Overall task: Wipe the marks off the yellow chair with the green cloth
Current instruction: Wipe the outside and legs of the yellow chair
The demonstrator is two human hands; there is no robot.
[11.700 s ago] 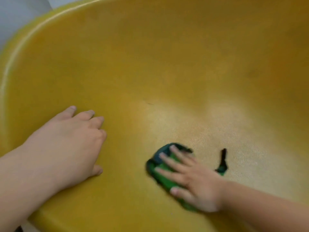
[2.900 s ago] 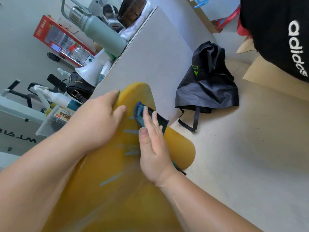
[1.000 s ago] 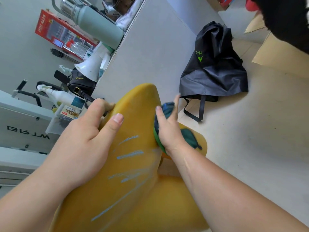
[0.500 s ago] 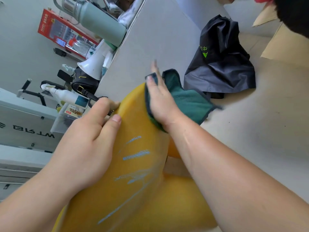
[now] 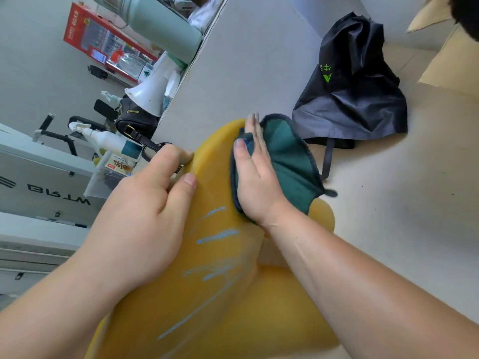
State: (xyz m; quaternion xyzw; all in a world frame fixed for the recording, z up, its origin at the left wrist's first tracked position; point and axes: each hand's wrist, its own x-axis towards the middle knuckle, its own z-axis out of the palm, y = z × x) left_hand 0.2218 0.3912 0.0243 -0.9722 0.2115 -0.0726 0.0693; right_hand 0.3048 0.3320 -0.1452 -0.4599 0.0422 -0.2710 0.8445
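Note:
The yellow chair (image 5: 217, 294) fills the lower middle, seen from its outer shell. Several light blue chalk-like marks (image 5: 217, 235) run down its surface. My left hand (image 5: 145, 216) grips the chair's left edge, fingers curled over the rim. My right hand (image 5: 255, 177) lies flat on the green cloth (image 5: 290, 161) and presses it against the upper right part of the shell, just above the marks. Part of the cloth hangs free to the right of the hand.
A black bag (image 5: 355, 81) lies on the pale floor to the upper right. A grey partition (image 5: 241, 60) stands behind the chair. At left are a spray bottle (image 5: 106, 138), a white megaphone (image 5: 147, 94), a black purse (image 5: 134, 123) and a pale green flask (image 5: 160, 24).
My right hand has slid the cloth down the shell from the top rim toward the marks. The left hand keeps its hold on the left edge.

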